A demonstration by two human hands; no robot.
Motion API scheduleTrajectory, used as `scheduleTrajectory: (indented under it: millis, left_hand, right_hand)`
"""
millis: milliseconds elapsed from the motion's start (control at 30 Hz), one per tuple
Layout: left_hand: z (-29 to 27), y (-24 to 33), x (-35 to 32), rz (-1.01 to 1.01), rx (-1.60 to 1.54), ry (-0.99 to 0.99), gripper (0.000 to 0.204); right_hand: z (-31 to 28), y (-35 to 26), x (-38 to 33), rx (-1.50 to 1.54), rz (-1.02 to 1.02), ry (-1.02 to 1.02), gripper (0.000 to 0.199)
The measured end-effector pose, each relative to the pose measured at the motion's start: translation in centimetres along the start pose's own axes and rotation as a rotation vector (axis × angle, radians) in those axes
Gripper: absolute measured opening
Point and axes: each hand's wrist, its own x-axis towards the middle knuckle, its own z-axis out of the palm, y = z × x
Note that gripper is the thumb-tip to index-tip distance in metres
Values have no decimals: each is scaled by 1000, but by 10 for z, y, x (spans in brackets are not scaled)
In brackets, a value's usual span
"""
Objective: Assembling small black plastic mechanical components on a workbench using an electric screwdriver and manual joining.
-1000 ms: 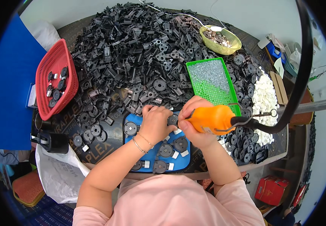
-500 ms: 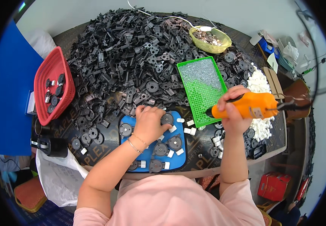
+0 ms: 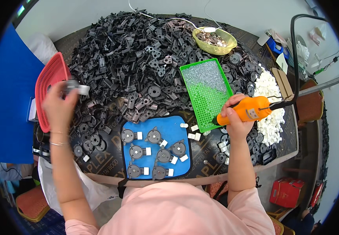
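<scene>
Seven round black plastic parts with small white blocks at their sides point(image 3: 156, 152) lie spread on a blue rectangular mat point(image 3: 132, 127), which sits on the dark round surface point(image 3: 287, 145) just in front of the person's pink-shirted chest. Left of the mat, the left hand point(image 3: 58, 107) is raised over the red plastic mesh basket point(image 3: 50, 78); its grip is closed on one small black part with a white piece point(image 3: 76, 87), held at the basket's inner rim. Right of the mat, the right hand point(image 3: 234, 117) is wrapped tight around an orange powered screwdriver point(image 3: 248, 110), whose black cord point(image 3: 295, 51) runs up and away to the right. The tool's tip points left and down at the near right corner of a green perforated rectangular tray point(image 3: 212, 105), which lies just beside the mat's upper right corner and carries a scatter of tiny silvery screws point(image 3: 204, 74) in its far half. Beyond the mat a large heap of loose black plastic parts point(image 3: 130, 51) covers most of the surface. Beyond the green tray stands a yellow woven bowl point(image 3: 214, 41) of small dark pieces. Right of the tray, a pile of small white plastic blocks point(image 3: 269, 102) lies near the surface's edge. A few white blocks point(image 3: 195, 133) lie loose between mat and tray.
</scene>
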Motion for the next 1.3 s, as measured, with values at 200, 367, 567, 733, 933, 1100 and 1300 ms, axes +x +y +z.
scheduleTrajectory:
  millis: [200, 367, 567, 733, 933, 1100, 1300]
  left_hand:
    - [-36, -113, 12, -239, 679, -22, 46]
    - [2, 22, -35, 206, 54, -206, 38]
    - [38, 134, -132, 533, -182, -745, 40]
    - [62, 160, -160, 539, -290, -699, 44]
    - [71, 158, -171, 502, -255, -685, 41]
    - [75, 155, -176, 490, -285, -648, 37]
    - [77, 154, -177, 469, -286, -660, 37]
  right_hand:
    - [3, 3, 2, -15, -41, -17, 23]
    - [1, 3, -1, -21, -25, -12, 23]
    - [3, 7, -3, -15, -45, -28, 21]
    - [2, 3, -4, -48, -37, -25, 20]
    - [29, -38, -16, 210, -83, -26, 20]
    - [53, -41, -41, -36, -84, -306, 27]
    - [63, -26, -43, -40, -94, -337, 24]
